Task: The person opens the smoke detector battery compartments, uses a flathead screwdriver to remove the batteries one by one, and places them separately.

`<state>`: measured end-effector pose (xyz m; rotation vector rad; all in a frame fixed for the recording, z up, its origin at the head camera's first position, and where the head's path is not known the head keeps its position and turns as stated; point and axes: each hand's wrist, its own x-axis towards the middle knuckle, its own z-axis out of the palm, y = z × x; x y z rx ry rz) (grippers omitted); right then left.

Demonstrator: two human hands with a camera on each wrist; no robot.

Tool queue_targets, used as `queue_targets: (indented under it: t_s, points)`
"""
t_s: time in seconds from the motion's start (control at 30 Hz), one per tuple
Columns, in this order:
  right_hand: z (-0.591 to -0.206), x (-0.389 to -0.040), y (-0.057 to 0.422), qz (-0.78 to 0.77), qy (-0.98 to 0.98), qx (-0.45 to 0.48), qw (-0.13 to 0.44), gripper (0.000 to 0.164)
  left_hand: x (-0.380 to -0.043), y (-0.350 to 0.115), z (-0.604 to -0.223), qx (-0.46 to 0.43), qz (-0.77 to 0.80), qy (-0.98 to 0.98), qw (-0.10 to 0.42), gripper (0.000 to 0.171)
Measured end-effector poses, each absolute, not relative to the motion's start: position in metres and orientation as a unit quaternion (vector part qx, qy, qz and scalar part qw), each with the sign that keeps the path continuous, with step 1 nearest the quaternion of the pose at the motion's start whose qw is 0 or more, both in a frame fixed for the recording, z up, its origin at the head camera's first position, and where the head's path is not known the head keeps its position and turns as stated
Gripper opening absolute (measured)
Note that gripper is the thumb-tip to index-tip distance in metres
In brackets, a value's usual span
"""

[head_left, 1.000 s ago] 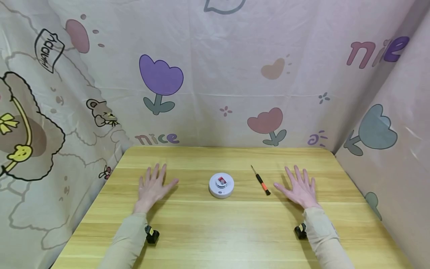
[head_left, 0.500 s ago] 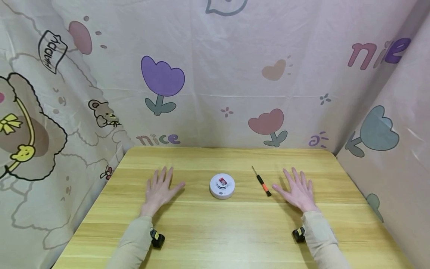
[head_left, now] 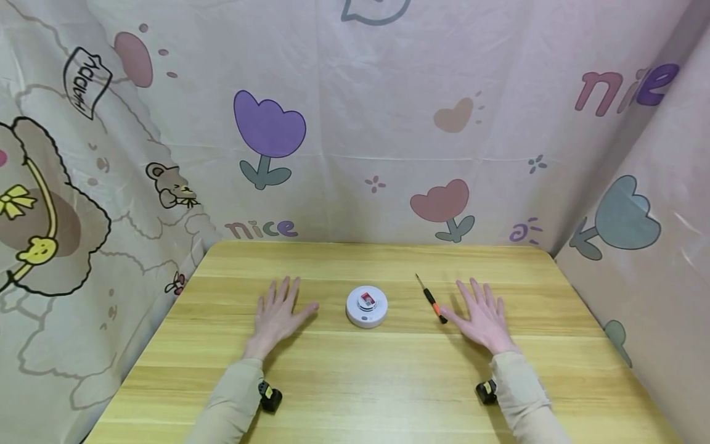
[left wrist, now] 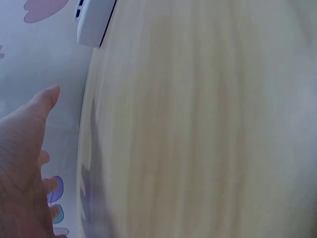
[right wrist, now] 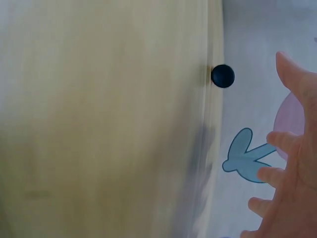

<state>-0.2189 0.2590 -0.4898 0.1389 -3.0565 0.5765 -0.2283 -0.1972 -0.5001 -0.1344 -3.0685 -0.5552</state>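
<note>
A round white smoke detector (head_left: 367, 308) with a red and white label on top sits mid-table. To its right lies a small screwdriver (head_left: 431, 300) with a black and orange handle, its thin tip pointing away. My left hand (head_left: 280, 317), fingers spread, hovers left of the detector and holds nothing. My right hand (head_left: 481, 316) is spread as well; its thumb overlaps the screwdriver's handle end in the head view. In the left wrist view the detector's edge (left wrist: 95, 22) shows beyond the thumb. The right wrist view shows the dark handle end (right wrist: 223, 76) of the screwdriver.
The wooden table (head_left: 355, 382) reaches back to a patterned curtain (head_left: 355, 123), which also hangs along both sides. Small black cameras sit on the left wrist (head_left: 270, 396) and the right wrist (head_left: 486, 391).
Both hands have moved inward, the left one rightward toward the smoke detector and the right one leftward toward the screwdriver. The detector and screwdriver have stayed in place.
</note>
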Motion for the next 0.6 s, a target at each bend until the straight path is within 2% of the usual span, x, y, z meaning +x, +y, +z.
queue_targets:
  t_s: [0.6]
  points:
    - [-0.489, -0.21, 0.232, 0.207, -0.976, 0.065, 0.023, 0.094, -0.224, -0.173, -0.502, -0.053, -0.233, -0.971, -0.002, 0.093]
